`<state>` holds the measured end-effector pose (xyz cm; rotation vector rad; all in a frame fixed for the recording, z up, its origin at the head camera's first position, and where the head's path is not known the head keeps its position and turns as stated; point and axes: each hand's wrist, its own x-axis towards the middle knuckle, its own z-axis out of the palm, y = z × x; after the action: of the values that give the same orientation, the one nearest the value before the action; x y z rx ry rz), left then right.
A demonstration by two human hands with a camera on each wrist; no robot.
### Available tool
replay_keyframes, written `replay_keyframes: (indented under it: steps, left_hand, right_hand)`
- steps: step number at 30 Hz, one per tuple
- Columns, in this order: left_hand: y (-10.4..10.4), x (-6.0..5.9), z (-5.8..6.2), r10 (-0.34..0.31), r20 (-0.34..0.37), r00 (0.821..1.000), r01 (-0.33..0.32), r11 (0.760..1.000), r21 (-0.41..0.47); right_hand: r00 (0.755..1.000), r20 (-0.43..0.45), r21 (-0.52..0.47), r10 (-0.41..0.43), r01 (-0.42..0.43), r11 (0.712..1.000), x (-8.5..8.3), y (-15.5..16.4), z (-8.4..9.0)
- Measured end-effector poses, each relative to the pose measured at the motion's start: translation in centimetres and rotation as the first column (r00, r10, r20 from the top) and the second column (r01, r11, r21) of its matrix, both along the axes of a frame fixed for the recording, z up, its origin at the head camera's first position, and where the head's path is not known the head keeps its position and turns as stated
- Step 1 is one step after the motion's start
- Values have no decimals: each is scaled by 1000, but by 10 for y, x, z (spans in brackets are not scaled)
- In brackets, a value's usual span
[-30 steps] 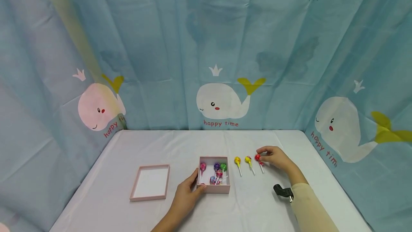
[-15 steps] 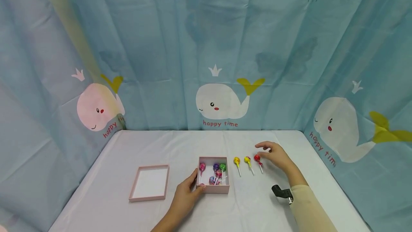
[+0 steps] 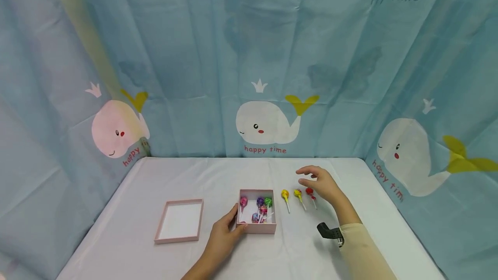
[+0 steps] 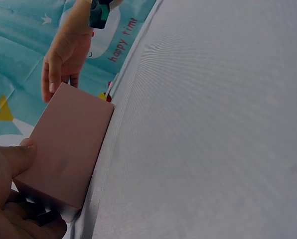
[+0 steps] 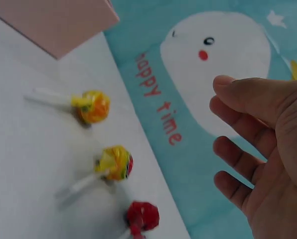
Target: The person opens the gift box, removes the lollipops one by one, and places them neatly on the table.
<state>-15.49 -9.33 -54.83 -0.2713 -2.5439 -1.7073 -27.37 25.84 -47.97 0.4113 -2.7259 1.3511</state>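
Note:
A small pink box [image 3: 261,228] stands uncovered on the white table, holding several wrapped lollipops, among them a pink one [image 3: 243,201], a purple one [image 3: 260,201] and a green one [image 3: 268,202]. My left hand [image 3: 222,234] grips its left front corner, thumb on the front wall in the left wrist view. Right of the box lie an orange-yellow lollipop [image 3: 285,195], a yellow lollipop [image 3: 298,193] and a red lollipop [image 3: 309,191] in a row, sticks toward me. Above the red and yellow ones hovers my right hand [image 3: 320,183], fingers loosely bent, holding nothing.
The pink box lid [image 3: 180,221] lies inside up to the left of the box. A black wrist mount [image 3: 330,231] juts from the right sleeve. Behind the table's back edge hangs a blue curtain [image 3: 202,128] printed with whales.
My right hand has let go of the red lollipop, risen off it and moved left toward the yellow one. The left hand and the box have stayed in place.

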Motion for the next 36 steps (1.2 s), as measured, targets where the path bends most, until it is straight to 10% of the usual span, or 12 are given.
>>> replay_keyframes:
  steps: [36]
  left_hand:
    - [-2, 2, 3, -20, 27, 999, 19, 1000, 4]
  right_hand:
    - [951, 13, 17, 308, -308, 951, 9, -82, 17]
